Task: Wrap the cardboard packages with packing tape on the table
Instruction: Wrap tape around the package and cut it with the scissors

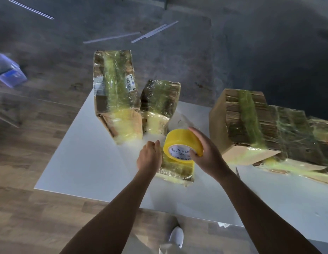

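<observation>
Currently the right hand [205, 153] grips a tape roll [183, 143], fingers curled over its rim with the thumb at the core. Roll is yellow and translucent, with a white inner core printed "MADE IN CHINA". It sits tilted, just above a small package [178, 170] near the middle of the white table [82, 162].

Left hand [149, 156] is loosely closed, fingertips pinched at the roll's left edge and resting against the small package; cannot tell whether it has a tape end between them.

Small package: flat cardboard, fully covered in glossy yellowish tape, wrinkled, lying flat under the roll.

Other packages on the table:
- Tall box [115, 92], back left, upright and leaning. Brown cardboard with a wide yellow-green tape band down the middle, clear shiny wrap, barcode label on the right side.
- Mid box [159, 105], just right of it and touching, upright, also heavily taped, dark on top, yellow lower down.
- Big box [240, 121], right side, tilted, one tape band over corrugated layers, bottom flap partly open.
- More taped cardboard [297, 140] extends right from it to the frame edge, crisscrossed with tape.

Wood floor [31, 143] on the left; a white shoe [176, 237] below the table edge.
</observation>
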Tool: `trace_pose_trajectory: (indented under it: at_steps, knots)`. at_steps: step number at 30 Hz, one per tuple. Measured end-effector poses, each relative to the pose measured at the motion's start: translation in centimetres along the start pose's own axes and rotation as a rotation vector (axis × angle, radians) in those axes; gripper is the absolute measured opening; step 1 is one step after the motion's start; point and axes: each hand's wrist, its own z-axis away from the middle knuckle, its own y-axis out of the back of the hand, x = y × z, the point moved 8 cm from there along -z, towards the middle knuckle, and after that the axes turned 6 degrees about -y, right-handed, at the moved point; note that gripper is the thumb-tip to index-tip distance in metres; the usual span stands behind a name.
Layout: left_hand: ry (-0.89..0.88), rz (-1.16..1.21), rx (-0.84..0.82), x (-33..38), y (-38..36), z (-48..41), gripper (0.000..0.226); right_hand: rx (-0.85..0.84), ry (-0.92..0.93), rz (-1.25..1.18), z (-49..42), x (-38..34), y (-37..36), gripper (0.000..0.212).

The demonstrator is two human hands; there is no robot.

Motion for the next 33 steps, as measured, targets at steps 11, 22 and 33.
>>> trace_pose_trajectory:
  at_steps: [11,22,33]
  knots:
    - [-0.063,-0.095,0.017,0.0,0.2,0.3,0.048,-0.088,0.108,0.682,2.8,2.3,5.6,0.054]
    - [-0.136,-0.197,-0.012,1.1,0.6,0.4,0.044,-0.179,0.025,0.802,4.0,4.9,2.0,0.055]
    - [-0.859,-0.594,-0.297,6.6,-2.9,5.0,0.084,-0.255,-0.159,0.792,4.1,4.6,1.6,0.053]
